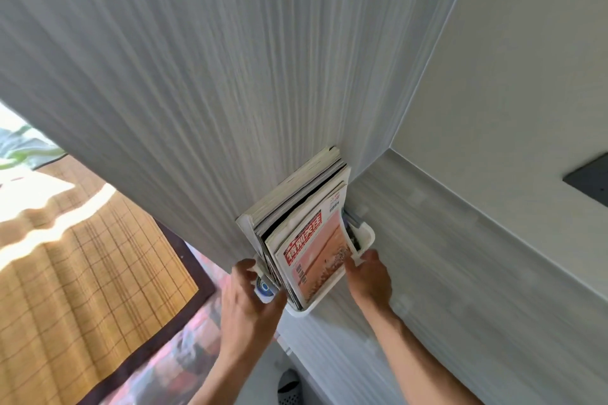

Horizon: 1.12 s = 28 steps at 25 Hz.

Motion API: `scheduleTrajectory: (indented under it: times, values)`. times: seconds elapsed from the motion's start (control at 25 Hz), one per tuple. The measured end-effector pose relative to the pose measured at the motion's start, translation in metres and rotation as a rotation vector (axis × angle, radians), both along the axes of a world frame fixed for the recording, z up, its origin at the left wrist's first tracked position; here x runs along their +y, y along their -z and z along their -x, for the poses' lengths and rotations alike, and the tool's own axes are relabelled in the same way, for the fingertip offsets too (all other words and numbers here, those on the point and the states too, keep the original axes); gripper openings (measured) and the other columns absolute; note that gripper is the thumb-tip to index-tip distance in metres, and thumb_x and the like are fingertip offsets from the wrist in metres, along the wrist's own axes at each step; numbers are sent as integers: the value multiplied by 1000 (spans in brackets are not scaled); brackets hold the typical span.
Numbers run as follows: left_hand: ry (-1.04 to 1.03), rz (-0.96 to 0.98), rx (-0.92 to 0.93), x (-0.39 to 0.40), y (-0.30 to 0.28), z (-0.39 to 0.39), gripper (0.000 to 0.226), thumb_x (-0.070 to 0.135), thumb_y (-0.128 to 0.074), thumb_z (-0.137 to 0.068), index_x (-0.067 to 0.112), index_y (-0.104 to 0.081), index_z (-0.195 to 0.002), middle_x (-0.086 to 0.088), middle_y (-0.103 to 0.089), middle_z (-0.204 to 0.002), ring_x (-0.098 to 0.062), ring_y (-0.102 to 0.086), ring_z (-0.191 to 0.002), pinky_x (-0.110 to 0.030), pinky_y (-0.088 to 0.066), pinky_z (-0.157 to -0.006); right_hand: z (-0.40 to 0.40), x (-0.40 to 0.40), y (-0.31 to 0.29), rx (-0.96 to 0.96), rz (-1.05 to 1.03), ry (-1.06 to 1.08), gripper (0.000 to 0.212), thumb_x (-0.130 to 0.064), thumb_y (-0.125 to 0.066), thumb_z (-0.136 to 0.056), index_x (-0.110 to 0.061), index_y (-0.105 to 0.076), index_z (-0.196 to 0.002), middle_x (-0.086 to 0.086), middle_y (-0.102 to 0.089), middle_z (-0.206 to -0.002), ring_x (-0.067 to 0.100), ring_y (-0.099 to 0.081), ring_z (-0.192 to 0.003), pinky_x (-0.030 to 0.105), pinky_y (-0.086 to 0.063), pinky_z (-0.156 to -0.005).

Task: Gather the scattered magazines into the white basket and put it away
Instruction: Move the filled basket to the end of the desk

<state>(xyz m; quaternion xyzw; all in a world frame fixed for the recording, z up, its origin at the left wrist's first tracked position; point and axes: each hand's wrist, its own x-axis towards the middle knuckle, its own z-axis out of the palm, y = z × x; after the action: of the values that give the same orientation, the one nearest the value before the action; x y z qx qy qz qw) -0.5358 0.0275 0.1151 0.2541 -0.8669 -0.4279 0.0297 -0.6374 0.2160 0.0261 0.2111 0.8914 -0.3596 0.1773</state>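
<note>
The white basket sits at the near end of a grey wood-grain ledge, pressed against a tall grey panel. Several magazines stand upright in it, and the front one has a pink cover with a red title block. Thicker ones lean on the panel behind it. My left hand cups the basket's left end, thumb under the near corner and fingers by the handle. My right hand grips the handle tab on the right side.
A bed with a bamboo mat and dark border lies at lower left. A grey slipper is on the floor below my arms. A black wall plate sits on the pale wall to the right.
</note>
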Motion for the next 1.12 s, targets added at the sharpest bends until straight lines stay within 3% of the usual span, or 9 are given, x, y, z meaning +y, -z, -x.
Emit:
scheduleTrajectory:
  times: [0.08,0.12,0.24,0.36,0.52,0.72,0.88,1.0,1.12]
  values:
    - [19,-233,-178,6,16,12,76,25,-85,-67,29,-36,-125,3,-59,-114,-20,-58,-98,-36,-48,-89,20,12,-9,102,-103,-28,42,-39,-66,-85,-14,-48,-113,8,-65,-108,28,-66,-87,35,-50,-66]
    - [22,-296,-187,7,22,20,83,22,-87,-64,28,-34,-128,4,-61,-115,-18,-61,-98,-33,-49,-88,34,21,-14,42,-46,4,48,-33,-69,-83,-14,-45,-120,8,-62,-110,29,-66,-88,38,-53,-68]
    - [-151,-397,-138,10,33,42,75,21,-88,-62,31,-40,-119,14,-68,-97,0,-64,-81,-17,-48,-62,48,32,-24,-365,386,185,42,-21,-64,-90,-2,-51,-125,16,-68,-103,34,-72,-82,46,-62,-73]
    - [-310,-427,-150,10,40,48,74,18,-89,-56,33,-40,-110,21,-61,-82,6,-56,-74,-15,-38,-54,15,13,-14,-604,637,48,24,-19,-56,-95,-2,-61,-111,23,-75,-95,35,-74,-84,47,-62,-77]
    - [-287,-505,-184,18,41,63,79,12,-92,-50,25,-43,-111,7,-69,-92,-7,-65,-79,-19,-45,-57,-7,-13,-3,-498,614,-21,16,-18,-52,-98,-8,-65,-96,17,-76,-92,30,-74,-85,46,-61,-81]
    - [-293,-575,-224,23,38,73,87,16,-89,-50,26,-35,-118,2,-68,-100,-19,-65,-89,-35,-51,-79,-4,-13,-6,-495,561,-47,22,-19,-47,-102,-3,-58,-113,22,-72,-107,31,-71,-95,45,-59,-86]
    - [-281,-606,-193,17,35,71,79,6,-87,-49,26,-43,-112,3,-70,-95,-14,-65,-86,-26,-49,-67,-15,-17,-7,-495,691,78,15,-16,-49,-100,-7,-61,-103,19,-75,-98,31,-73,-91,49,-57,-89]
    - [-183,-634,-185,11,33,71,73,8,-87,-48,35,-50,-105,13,-72,-87,-3,-68,-78,-16,-48,-53,-29,-31,0,-501,832,199,17,-9,-52,-96,-8,-60,-111,20,-73,-108,33,-72,-97,51,-56,-91]
    - [-267,-721,-156,11,34,62,64,8,-82,-54,32,-55,-107,9,-75,-92,-11,-70,-86,-23,-53,-65,-40,-43,5,-469,851,258,20,-8,-51,-95,-10,-59,-113,18,-72,-111,33,-71,-96,45,-59,-82]
